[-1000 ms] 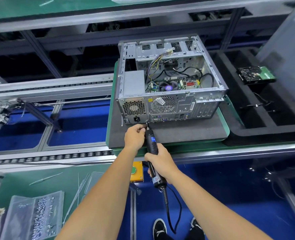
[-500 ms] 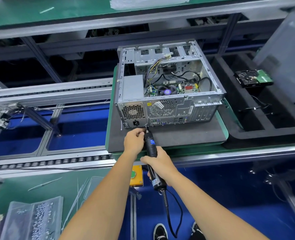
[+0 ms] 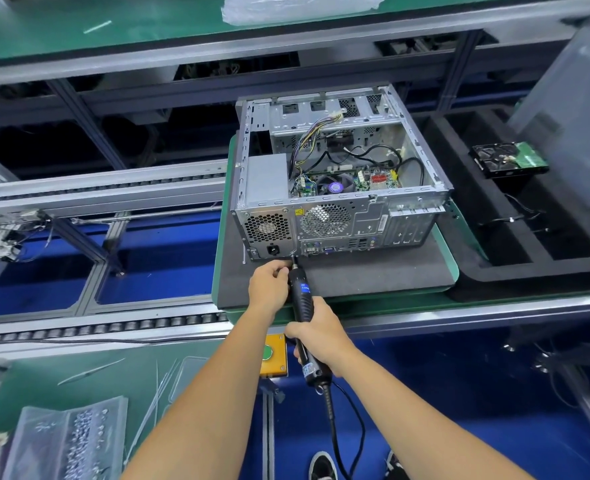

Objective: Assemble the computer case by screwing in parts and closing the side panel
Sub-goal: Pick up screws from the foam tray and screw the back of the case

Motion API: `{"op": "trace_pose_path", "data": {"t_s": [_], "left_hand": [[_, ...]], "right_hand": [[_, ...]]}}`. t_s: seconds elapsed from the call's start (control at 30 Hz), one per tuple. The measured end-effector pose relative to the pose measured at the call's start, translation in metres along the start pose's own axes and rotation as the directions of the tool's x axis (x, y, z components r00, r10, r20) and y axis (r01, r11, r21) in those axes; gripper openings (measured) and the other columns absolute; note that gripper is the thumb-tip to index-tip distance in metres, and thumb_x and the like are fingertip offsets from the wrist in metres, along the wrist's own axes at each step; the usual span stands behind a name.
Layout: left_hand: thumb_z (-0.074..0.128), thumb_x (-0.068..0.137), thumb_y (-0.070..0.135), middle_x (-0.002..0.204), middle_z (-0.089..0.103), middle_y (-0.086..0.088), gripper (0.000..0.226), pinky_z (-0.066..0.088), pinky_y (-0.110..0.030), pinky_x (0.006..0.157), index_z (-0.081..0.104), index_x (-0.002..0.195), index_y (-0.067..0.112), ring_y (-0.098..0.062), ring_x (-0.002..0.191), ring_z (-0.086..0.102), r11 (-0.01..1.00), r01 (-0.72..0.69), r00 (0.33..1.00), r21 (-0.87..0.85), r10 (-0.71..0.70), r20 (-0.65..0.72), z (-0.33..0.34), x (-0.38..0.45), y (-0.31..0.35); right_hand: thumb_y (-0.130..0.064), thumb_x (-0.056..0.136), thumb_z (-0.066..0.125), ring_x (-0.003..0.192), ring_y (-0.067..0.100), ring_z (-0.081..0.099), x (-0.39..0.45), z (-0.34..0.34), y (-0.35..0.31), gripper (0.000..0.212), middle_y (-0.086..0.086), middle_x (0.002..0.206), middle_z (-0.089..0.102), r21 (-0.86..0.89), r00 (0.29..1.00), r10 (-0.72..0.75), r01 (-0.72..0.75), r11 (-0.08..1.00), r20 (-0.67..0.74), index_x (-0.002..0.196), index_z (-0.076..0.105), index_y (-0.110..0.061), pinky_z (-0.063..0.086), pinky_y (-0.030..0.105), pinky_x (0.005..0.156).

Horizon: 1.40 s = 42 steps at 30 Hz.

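Assembly line, green pallet (image 3: pixel 454 271) with dark foam mat. Right hand (image 3: pixel 321 336) grips the screwdriver (image 3: pixel 302 303); left hand (image 3: pixel 269 284) pinches its tip at the case's (image 3: pixel 338 188) lower rear edge. Case lies open-side up mid-pallet. Hard drive (image 3: pixel 506 162) in the right tray.

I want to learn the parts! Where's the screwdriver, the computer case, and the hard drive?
electric screwdriver (image 3: pixel 302 297), head view, on its black barrel.
computer case (image 3: pixel 373 223), head view, on its rear metal panel.
hard drive (image 3: pixel 494 161), head view, on its dark top.
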<state>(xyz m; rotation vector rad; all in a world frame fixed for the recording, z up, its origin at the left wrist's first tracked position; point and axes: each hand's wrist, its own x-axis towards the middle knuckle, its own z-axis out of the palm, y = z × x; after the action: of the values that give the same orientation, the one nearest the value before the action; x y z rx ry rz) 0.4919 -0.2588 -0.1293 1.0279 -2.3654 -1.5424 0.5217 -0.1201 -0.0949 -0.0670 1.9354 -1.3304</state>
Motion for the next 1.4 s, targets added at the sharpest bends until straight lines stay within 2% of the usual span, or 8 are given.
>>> {"op": "trace_pose_path", "data": {"t_s": [0.23, 0.43, 0.53, 0.77, 0.97, 1.2, 1.3, 1.4], "left_hand": [[0.049, 0.095, 0.014, 0.095, 0.069, -0.001, 0.024, 0.050, -0.030, 0.076, 0.069, 0.106, 0.020, -0.015, 0.076, 0.057, 1.000, 0.000, 1.000, 0.002, 0.000, -0.004, 0.000, 0.000, 0.000], [0.049, 0.094, 0.013, 0.085, 0.067, 0.001, 0.023, 0.048, -0.026, 0.069, 0.069, 0.104, 0.021, -0.010, 0.067, 0.056, 1.000, 0.004, 1.000, -0.003, -0.004, -0.004, 0.001, 0.001, -0.001], [0.050, 0.095, 0.013, 0.088, 0.068, -0.001, 0.023, 0.050, -0.030, 0.075, 0.069, 0.103, 0.022, -0.014, 0.073, 0.057, 1.000, 0.006, 1.000, 0.000, -0.006, -0.003, 0.002, 0.002, 0.000], [0.049, 0.095, 0.013, 0.087, 0.067, 0.000, 0.022, 0.050, -0.030, 0.073, 0.067, 0.101, 0.023, -0.013, 0.071, 0.057, 1.000, 0.013, 1.000, 0.002, -0.013, 0.009, 0.001, 0.000, 0.001], [0.049, 0.094, 0.013, 0.093, 0.068, -0.001, 0.023, 0.052, -0.035, 0.080, 0.068, 0.103, 0.022, -0.017, 0.077, 0.059, 1.000, 0.021, 1.000, -0.008, -0.021, 0.011, 0.000, -0.001, 0.003], [0.047, 0.096, 0.027, 0.080, 0.064, -0.006, 0.025, 0.052, -0.037, 0.069, 0.063, 0.077, 0.021, -0.020, 0.071, 0.056, 0.990, 0.096, 0.995, -0.108, -0.095, 0.015, -0.003, -0.004, 0.012], [0.050, 0.095, 0.023, 0.067, 0.058, 0.004, 0.032, 0.040, -0.024, 0.056, 0.063, 0.067, 0.018, -0.006, 0.062, 0.050, 0.984, -0.003, 0.984, -0.177, -0.029, -0.174, -0.009, -0.013, 0.028], [0.053, 0.090, 0.013, 0.046, 0.044, 0.010, 0.041, 0.030, -0.019, 0.049, 0.044, 0.050, 0.019, -0.002, 0.046, 0.039, 0.936, -0.213, 0.905, -0.281, 0.081, -0.417, -0.023, -0.028, 0.061]], "right_hand": [[-0.014, 0.076, 0.072, 0.074, 0.025, 0.060, -0.001, 0.000, -0.002, 0.043, 0.021, 0.108, 0.062, -0.012, 1.000, -0.001, 0.001, 1.000, -0.015, 0.109, 0.045, -0.019, 0.059, 0.047, 0.076], [-0.016, 0.074, 0.076, 0.077, 0.027, 0.060, 0.001, 0.001, -0.002, 0.046, 0.022, 0.108, 0.063, -0.026, 1.000, -0.005, 0.004, 1.000, -0.020, 0.109, 0.045, -0.017, 0.058, 0.052, 0.080], [-0.017, 0.075, 0.076, 0.078, 0.027, 0.061, 0.001, 0.000, -0.002, 0.048, 0.022, 0.109, 0.063, -0.030, 1.000, 0.000, -0.001, 1.000, -0.012, 0.111, 0.045, -0.017, 0.058, 0.052, 0.081], [-0.014, 0.079, 0.071, 0.079, 0.027, 0.060, 0.000, -0.002, 0.001, 0.048, 0.020, 0.110, 0.060, -0.056, 1.000, -0.011, 0.010, 0.998, -0.008, 0.117, 0.042, -0.018, 0.059, 0.051, 0.081], [-0.017, 0.076, 0.076, 0.074, 0.025, 0.060, 0.000, -0.002, 0.002, 0.045, 0.023, 0.109, 0.062, -0.001, 1.000, -0.025, 0.025, 1.000, 0.012, 0.109, 0.045, -0.018, 0.058, 0.050, 0.078], [-0.019, 0.076, 0.076, 0.070, 0.025, 0.059, -0.010, -0.008, -0.004, 0.046, 0.022, 0.108, 0.062, -0.016, 0.997, -0.061, 0.061, 0.998, 0.037, 0.111, 0.047, -0.019, 0.058, 0.049, 0.075], [-0.020, 0.077, 0.077, 0.074, 0.024, 0.058, -0.022, -0.009, -0.011, 0.048, 0.018, 0.108, 0.061, -0.079, 0.983, -0.161, 0.168, 0.983, 0.084, 0.116, 0.047, -0.022, 0.056, 0.047, 0.075], [-0.012, 0.081, 0.074, 0.066, 0.012, 0.057, -0.034, -0.015, -0.025, 0.053, 0.008, 0.101, 0.061, -0.024, 0.926, -0.344, 0.351, 0.936, 0.156, 0.121, 0.046, -0.030, 0.054, 0.036, 0.063]]}}
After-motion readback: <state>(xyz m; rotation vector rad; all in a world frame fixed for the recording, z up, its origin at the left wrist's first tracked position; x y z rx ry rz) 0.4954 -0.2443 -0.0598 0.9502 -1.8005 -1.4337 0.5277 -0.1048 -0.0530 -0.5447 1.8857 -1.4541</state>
